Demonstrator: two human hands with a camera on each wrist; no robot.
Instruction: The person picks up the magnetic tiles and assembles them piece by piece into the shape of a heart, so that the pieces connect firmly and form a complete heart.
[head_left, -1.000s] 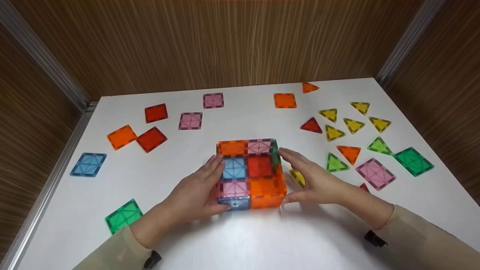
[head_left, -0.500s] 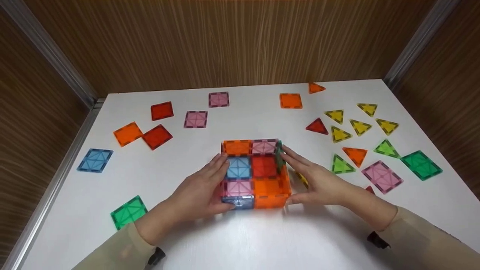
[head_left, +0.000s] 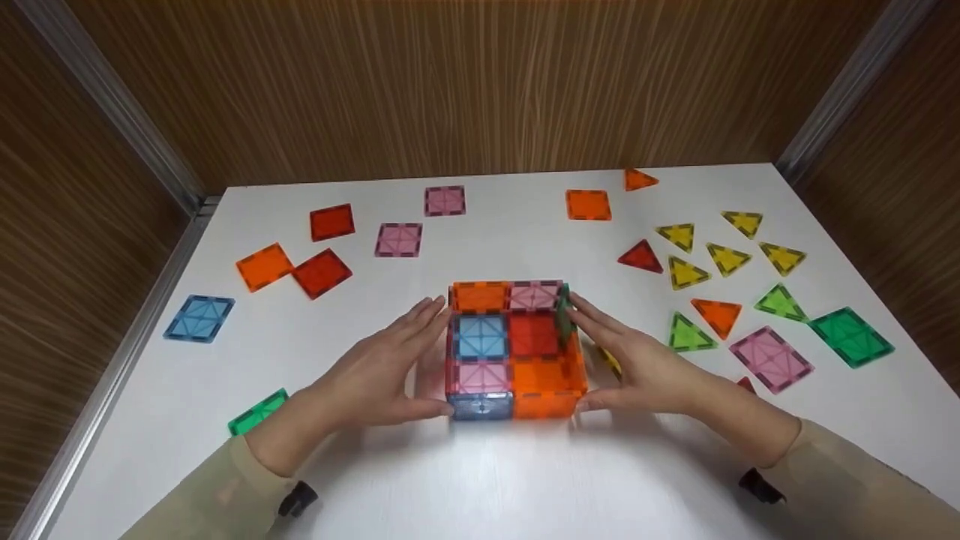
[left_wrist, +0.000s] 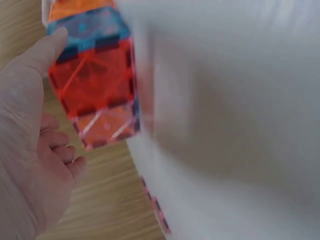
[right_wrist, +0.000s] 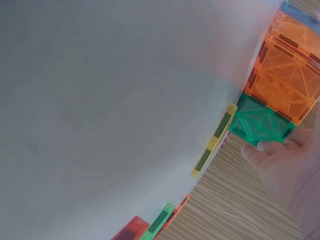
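A box of see-through magnetic tiles [head_left: 546,406] stands in the middle of the table in the head view. Its floor shows blue, red, pink and orange squares, with low walls round them. My left hand [head_left: 375,371] is along the left side, its thumb at the front left corner. In the left wrist view that thumb meets the edge of a blue tile [left_wrist: 92,27], beside a red wall tile [left_wrist: 95,77]. My right hand [head_left: 649,367] flanks the right side with extended fingers. Its fingertips touch a green wall tile [right_wrist: 262,120]; the thumb is at the front right corner.
Loose squares, such as a blue tile [head_left: 199,319] and a red tile [head_left: 322,273], lie to the left. Several yellow triangles [head_left: 727,259] are spread at right, near a green square [head_left: 852,337]. Wooden panels [head_left: 480,82] enclose the table's back and sides.
My left fingers have drawn back from over the left rim to beside the wall, and the thumb has slid left to the corner. My right hand keeps its place. The head view has shifted slightly.
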